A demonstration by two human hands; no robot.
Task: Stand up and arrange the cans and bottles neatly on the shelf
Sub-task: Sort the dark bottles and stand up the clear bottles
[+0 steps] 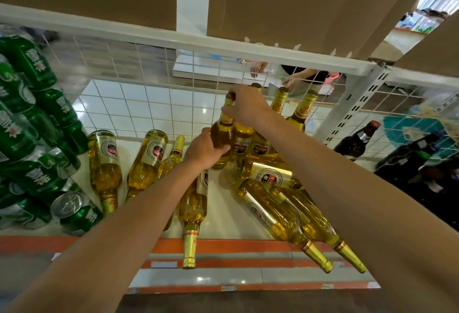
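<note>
Golden-yellow glass beer bottle with a gold foil neck (pixel 221 136) stands upright near the back of the white shelf (pixel 223 223) in the head view, and both hands are on it. The left hand (pixel 205 150) wraps its fingers round the bottle's body low down. The right hand (pixel 244 107) curls round its neck higher up.

Just behind and to the right of this held bottle, upright bottles of the same kind (pixel 279 100) stand close together against the white wire grid back panel (pixel 139 94). To its left, three fallen bottles (pixel 105 163) lie on their sides. Nearer the front, under the left forearm, a single lying bottle (pixel 193 203) pokes its neck past the orange front edge strip (pixel 248 244). To the right and front of the held bottle, a loose heap of bottles (pixel 285 213) lies crosswise, two necks jutting over that strip.

Far to the left of the held bottle, green drink cans (pixel 32 119) are piled on their sides. Far to its right, beyond a white slotted post (pixel 347 111), a dark brown bottle (pixel 357 142) stands.
</note>
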